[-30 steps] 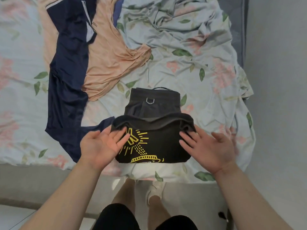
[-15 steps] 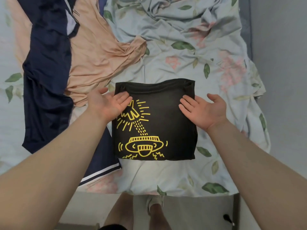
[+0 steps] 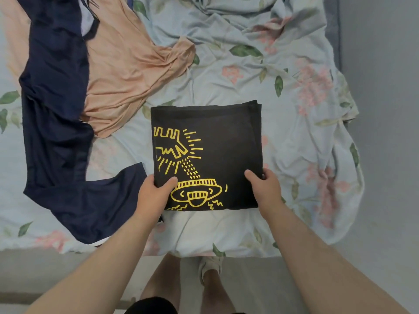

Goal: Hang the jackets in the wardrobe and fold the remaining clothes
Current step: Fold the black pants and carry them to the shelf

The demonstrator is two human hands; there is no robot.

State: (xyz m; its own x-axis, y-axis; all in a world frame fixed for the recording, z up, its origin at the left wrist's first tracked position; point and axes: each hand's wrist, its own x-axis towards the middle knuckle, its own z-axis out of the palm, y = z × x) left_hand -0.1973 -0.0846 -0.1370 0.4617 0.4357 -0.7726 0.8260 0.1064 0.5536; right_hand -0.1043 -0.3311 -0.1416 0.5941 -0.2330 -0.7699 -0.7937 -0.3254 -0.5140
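Head view: left hand (image 3: 155,196) and right hand (image 3: 265,189) each grip the folded black yellow-printed T-shirt (image 3: 229,141) at its near corners; fingers hidden beneath the cloth.

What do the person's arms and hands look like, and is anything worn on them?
Both forearms are bare up to the frame edge: no sleeves show. The left hand and the right hand carry no gloves, and no watch, bracelet or ring is visible on the wrists or on the fingers that show. The nails appear short and unpainted.
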